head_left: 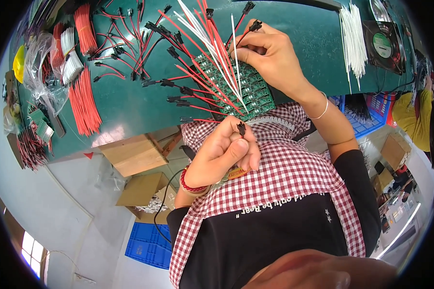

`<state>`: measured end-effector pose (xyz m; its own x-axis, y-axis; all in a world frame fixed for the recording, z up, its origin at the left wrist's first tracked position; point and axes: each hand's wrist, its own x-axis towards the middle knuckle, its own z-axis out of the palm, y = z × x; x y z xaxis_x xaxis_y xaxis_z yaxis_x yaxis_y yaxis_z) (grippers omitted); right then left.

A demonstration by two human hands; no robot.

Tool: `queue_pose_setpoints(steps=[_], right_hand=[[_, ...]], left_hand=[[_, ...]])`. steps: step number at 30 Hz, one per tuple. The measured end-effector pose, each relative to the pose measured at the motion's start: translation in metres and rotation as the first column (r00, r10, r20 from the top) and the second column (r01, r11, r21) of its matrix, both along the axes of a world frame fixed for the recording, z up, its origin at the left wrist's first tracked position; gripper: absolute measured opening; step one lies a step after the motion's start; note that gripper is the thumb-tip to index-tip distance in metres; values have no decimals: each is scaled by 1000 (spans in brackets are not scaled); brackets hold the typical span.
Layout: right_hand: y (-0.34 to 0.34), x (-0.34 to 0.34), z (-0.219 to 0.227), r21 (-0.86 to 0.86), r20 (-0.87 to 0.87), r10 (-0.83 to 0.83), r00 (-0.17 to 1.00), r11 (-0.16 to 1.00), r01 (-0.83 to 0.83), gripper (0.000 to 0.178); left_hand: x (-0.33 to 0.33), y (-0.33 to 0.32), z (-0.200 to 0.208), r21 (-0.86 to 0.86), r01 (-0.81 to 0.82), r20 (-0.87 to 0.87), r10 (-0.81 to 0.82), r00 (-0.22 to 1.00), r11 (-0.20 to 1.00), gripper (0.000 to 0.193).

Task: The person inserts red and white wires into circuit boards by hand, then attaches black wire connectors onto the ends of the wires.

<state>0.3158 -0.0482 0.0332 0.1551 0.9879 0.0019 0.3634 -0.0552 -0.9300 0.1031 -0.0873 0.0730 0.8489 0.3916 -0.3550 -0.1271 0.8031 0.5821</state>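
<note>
A green circuit board panel (261,98) with rows of small parts lies at the table's near edge. Long white wires (225,62) and red wires (197,79) stand up from it or lie across it. Over the panel's far right side, my right hand (275,60) is closed in a pinch on a connector lead, whose black plug (255,26) sticks up past the fingers. My left hand (222,154) is in front of the near edge, its fingers curled round another lead with a black plug (241,128) showing. The wire below that plug is mostly hidden by the fingers.
Loose leads with black plugs (166,83) lie left of the panel. Bundles of red wires (85,103) and white wires (71,60) are farther left, beside a clear plastic bag (39,72). At right lie a white wire bundle (353,45) and a black fan (383,46).
</note>
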Motion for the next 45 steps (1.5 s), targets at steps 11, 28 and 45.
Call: queue_pose_setpoints(steps=[11,28,45], right_hand=[[-3,-9,2,64,137,-10,991,998,1,14],[-11,-9,15,46,261,51,964,997,-66,10],[-52,9,61,-225,-600,8,800,958,-177,9]], left_hand=[[-1,0,-3,14,3,6,-4,1000,1000,11],[21,5,-3,-43,-26,64,29,998,999,14],[22,2,3,-77,-190,-73,185,980,979,13]])
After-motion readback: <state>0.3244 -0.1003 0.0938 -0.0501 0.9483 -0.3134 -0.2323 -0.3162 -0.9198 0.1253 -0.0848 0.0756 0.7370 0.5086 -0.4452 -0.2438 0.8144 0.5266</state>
